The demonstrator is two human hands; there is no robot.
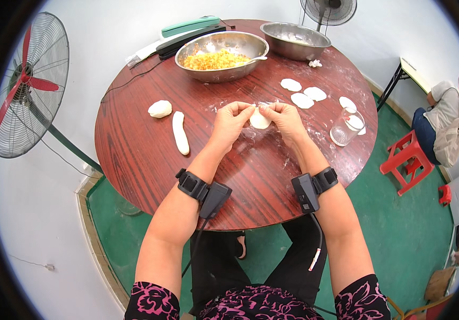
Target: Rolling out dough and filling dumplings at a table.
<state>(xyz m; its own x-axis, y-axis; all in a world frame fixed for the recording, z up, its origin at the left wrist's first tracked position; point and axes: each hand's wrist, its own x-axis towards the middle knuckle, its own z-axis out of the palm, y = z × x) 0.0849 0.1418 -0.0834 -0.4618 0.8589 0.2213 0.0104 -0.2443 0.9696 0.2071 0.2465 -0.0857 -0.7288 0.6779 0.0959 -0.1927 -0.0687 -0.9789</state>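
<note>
Between my two hands is a small round piece of white dough [260,120], held by its far edge above the table. My left hand [231,120] pinches it with thumb and fingertips on one side. On the other side my right hand [287,120] grips it the same way, the thumbs close together. Several flat dough rounds [302,101] lie on the table beyond my right hand. A drinking glass [343,130] stands among further rounds at the right. Left of my left hand are a dough lump [160,109] and a dough roll [180,134].
A steel bowl of yellow-orange filling [217,60] with a spoon stands at the back of the round wooden table [141,168]. Beside it is a second steel bowl [293,42]. A fan [25,80] rises at the left. A person [445,116] sits on a red stool [407,162].
</note>
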